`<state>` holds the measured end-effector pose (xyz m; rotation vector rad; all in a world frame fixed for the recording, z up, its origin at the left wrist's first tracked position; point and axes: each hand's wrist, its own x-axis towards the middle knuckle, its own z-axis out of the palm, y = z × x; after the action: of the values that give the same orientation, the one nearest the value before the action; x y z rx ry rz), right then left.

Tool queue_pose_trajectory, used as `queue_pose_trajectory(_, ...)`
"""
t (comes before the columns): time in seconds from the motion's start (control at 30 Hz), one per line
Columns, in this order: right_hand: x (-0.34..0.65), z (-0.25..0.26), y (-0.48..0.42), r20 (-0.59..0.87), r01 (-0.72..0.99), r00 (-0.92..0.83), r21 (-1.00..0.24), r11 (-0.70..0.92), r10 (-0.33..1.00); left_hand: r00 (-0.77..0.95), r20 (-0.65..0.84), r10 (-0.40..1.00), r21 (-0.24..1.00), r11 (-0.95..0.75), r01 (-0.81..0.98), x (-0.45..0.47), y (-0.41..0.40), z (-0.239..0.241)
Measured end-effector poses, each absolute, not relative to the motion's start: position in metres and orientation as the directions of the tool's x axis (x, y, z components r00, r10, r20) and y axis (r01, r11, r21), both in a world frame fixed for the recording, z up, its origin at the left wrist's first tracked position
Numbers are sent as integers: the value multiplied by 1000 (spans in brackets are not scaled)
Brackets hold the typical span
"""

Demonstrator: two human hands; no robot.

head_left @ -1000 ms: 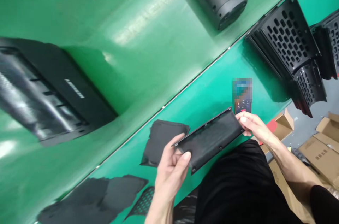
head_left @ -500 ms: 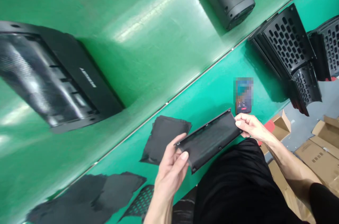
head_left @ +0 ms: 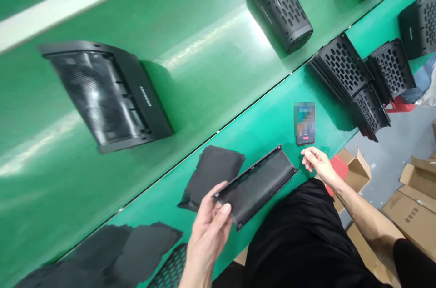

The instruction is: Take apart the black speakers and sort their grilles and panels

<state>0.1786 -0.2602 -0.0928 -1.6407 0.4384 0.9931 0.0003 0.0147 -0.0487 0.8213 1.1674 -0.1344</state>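
My left hand grips the left end of a curved black plastic panel, thumb over the inner face and fingers beneath. The panel is a shallow trough with small tabs along its edges, tilted with its hollow side up. My right hand is off the panel's right end, its fingers loosely bent and apart, with nothing visible in them. Just beyond it lies a phone with a blurred screen. Behind the panel rests a stack of dark thin sheets on the green bench.
More dark sheets and a perforated panel lie at lower left. An open black casing and a slotted casing stand on the green surface beyond the seam. Stacked perforated shells sit right; cardboard boxes are below.
My right hand has let go of the panel's right end and is now apart from it. My left hand has brought the panel slightly left and down. The camera view has shifted.
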Motion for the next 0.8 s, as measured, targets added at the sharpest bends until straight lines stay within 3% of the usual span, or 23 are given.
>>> queue_pose_trajectory(0.27,169,-68,-236,-745,-794,519,-601,-86,419,413,-832,370,542,704,460,10,-3,-41)
queue_pose_trajectory(0.47,166,-61,-228,-695,-701,572,-690,-181,436,464,-809,361,562,707,430,12,-16,-38)
queue_pose_trajectory(0.63,165,-60,-231,-681,-686,598,-707,-170,423,559,-754,345,577,754,314,-1,-23,-33)
queue_pose_trajectory(0.7,166,-55,-231,-684,-679,590,-708,-195,429,615,-731,295,543,798,263,-6,-21,-31)
queue_pose_trajectory(0.8,171,-44,-231,-681,-634,567,-720,-281,464,692,-714,103,413,861,298,-10,-14,-33)
